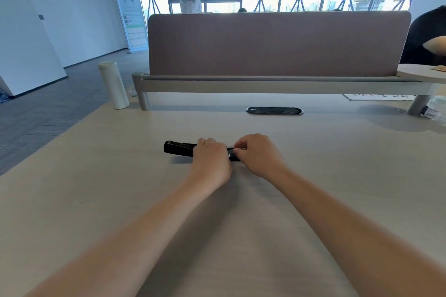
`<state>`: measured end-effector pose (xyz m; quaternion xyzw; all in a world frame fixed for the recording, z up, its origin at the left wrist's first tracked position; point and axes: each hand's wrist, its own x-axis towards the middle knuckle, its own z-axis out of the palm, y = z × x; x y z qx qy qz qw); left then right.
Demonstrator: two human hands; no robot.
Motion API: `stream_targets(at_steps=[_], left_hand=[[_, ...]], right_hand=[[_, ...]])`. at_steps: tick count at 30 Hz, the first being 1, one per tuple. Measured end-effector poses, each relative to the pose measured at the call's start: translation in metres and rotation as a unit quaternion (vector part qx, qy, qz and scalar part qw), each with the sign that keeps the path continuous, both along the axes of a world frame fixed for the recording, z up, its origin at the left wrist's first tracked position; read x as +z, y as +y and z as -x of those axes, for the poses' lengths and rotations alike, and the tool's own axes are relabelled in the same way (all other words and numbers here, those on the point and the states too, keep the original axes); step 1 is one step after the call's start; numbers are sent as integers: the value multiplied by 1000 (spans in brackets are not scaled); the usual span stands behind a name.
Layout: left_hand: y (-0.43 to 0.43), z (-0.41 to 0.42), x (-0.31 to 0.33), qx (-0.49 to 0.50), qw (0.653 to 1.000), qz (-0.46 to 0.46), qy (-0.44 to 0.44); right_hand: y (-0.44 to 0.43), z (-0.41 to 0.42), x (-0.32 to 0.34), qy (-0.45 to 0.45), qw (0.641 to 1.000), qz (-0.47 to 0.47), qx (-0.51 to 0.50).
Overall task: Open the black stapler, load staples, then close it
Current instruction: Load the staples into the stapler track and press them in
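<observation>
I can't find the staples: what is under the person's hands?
The black stapler lies on the desk; left hand covers its middle, right hand its end. No staples show.

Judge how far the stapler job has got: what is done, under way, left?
Done: nothing clearly. Under way: left hand clamps the stapler on the desk; right hand pinches its right end. Whether it is open is hidden. Left: loading and closing.
</observation>
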<state>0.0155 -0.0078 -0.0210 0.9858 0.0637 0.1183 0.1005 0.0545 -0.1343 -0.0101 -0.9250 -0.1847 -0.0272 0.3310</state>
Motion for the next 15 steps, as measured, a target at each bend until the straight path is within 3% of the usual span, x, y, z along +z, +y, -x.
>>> stream_targets(at_steps=[8, 15], left_hand=[[2, 0, -3, 1, 996, 90, -15], [5, 2, -2, -18, 1000, 7, -8]], right_hand=[[-4, 3, -3, 10, 999, -35, 0], [0, 4, -2, 0, 1000, 14, 22]])
